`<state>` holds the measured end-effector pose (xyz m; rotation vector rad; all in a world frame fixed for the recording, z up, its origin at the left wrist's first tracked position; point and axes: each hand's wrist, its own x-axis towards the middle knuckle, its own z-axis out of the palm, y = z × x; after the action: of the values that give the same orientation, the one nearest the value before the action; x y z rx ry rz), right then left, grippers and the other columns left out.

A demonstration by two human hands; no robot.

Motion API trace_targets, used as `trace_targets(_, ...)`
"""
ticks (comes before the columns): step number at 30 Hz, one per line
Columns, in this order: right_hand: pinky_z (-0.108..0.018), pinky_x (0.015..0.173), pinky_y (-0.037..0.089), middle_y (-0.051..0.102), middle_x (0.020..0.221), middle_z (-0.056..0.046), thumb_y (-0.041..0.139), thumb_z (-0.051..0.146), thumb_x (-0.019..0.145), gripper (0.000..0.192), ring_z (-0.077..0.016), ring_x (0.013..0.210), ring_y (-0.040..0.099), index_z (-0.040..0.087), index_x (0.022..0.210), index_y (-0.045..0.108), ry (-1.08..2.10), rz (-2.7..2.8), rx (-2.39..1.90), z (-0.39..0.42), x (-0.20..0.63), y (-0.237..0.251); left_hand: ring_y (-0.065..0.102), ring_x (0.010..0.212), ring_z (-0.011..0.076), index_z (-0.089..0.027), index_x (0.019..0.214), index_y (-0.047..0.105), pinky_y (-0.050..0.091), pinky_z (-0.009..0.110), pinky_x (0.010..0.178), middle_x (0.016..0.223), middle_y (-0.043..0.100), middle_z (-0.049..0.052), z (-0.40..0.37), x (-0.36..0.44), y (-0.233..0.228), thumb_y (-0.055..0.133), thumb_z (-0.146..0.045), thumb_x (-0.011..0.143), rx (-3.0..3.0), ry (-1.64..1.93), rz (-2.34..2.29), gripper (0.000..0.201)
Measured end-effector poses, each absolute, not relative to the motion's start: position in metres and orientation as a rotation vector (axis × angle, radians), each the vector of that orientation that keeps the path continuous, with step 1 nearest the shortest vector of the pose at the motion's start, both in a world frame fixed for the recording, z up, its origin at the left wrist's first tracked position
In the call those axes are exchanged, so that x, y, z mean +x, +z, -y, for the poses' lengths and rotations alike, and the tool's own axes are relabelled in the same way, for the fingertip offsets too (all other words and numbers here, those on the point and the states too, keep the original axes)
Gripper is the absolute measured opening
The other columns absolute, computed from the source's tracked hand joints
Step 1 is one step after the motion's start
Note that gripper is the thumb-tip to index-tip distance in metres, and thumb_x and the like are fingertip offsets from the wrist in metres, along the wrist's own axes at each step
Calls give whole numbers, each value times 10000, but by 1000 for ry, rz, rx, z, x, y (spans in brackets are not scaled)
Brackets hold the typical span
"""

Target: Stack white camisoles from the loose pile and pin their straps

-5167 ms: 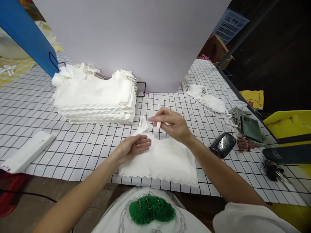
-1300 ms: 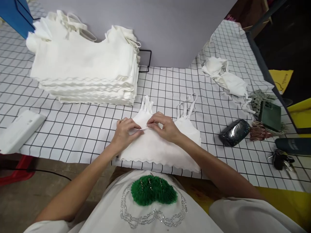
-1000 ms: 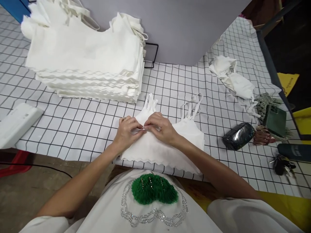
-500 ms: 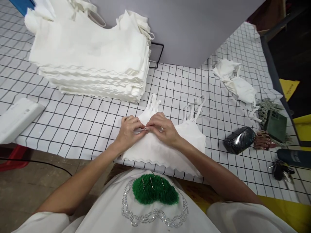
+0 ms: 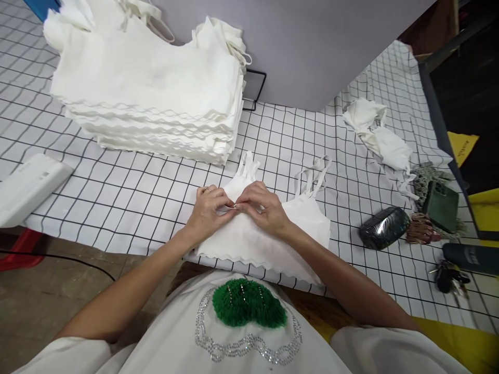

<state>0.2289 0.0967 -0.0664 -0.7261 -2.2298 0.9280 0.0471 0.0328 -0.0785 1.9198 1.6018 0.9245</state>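
Note:
A white strappy crop top with a wavy hem lies flat on the checked cloth in front of me, its straps pointing away. My left hand pinches the top's upper neckline edge between thumb and fingers. Right beside it, my right hand pinches the same edge, and the two sets of fingertips almost meet. A small fold of fabric shows between them; any finer detail there is too small to make out. Farther back on the left rises a thick stack of similar white tops.
A grey panel with a black wire stand rises behind. At right lie a crumpled white garment, a dark glossy case, a green phone, a dark bottle and keys. A white device sits at left.
Both hands keep their pinch on the neckline, almost unmoved. The view has shifted very slightly, so the stack appears a little farther right.

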Motion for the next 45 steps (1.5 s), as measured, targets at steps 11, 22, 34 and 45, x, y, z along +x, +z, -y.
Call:
trace_targets(11,-408,823,421,642,724,-18,612,268,949,160,-198,778,557,227,800,653,915,2238,-768,-96,228,-68,579,819,186,-212,736,670,352,396,857,764,665,-6,-33,47,-79,702,-322,887,1913,901,-1596,190)
trace_targets(22,-402,819,428,635,709,-16,615,255,949,156,-190,762,547,220,801,648,902,2244,-735,-96,228,-68,580,807,182,-213,742,679,355,395,856,760,678,-11,-34,47,-78,718,-310,879,1916,897,-1606,172)
trace_targets(34,-415,799,390,591,724,-41,500,197,971,213,-213,802,497,211,802,628,791,2451,-686,-100,232,-61,575,784,184,-220,704,677,352,399,857,723,678,-15,-34,46,-80,722,-375,883,1904,897,-1599,241)
trace_targets(45,-455,885,376,637,727,-13,629,234,925,132,-176,760,524,196,808,678,1012,2821,-631,-140,236,-29,598,815,193,-230,728,723,354,421,896,763,692,-5,-35,42,-72,723,-388,878,1844,858,-1540,218)
